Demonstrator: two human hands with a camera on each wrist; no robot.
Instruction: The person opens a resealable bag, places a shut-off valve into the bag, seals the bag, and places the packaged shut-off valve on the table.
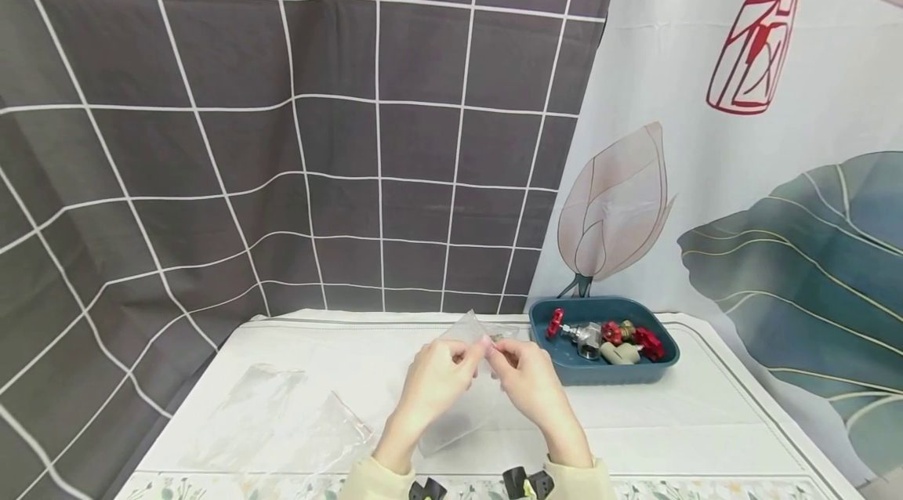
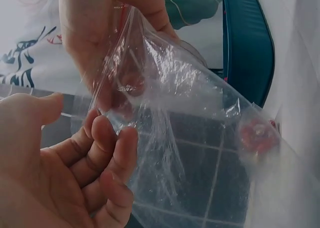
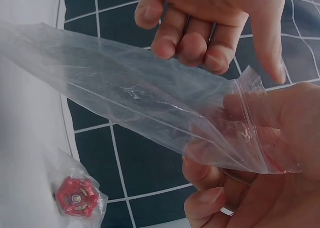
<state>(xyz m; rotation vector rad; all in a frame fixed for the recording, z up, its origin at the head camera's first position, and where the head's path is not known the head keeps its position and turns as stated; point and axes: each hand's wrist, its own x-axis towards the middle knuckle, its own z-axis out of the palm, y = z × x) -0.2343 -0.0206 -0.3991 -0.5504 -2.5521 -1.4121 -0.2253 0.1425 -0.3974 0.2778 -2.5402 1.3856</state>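
My right hand pinches the zip-seal edge of a clear plastic zip bag, its thumb and fingers around the red-lined strip. The bag hangs loosely, and nothing shows inside it. Beside the bag's mouth is my left hand, palm turned up with fingers loosely bent; its fingertips are close to the film, and whether they touch it I cannot tell. Behind the hands, a red valve handwheel lies wrapped in another clear bag on the table; in the head view the hands mostly hide it.
A blue-green tray at the back right holds several valves with red handles. Flat clear plastic bags lie on the white-covered table at left. A dark grid curtain hangs right behind the table.
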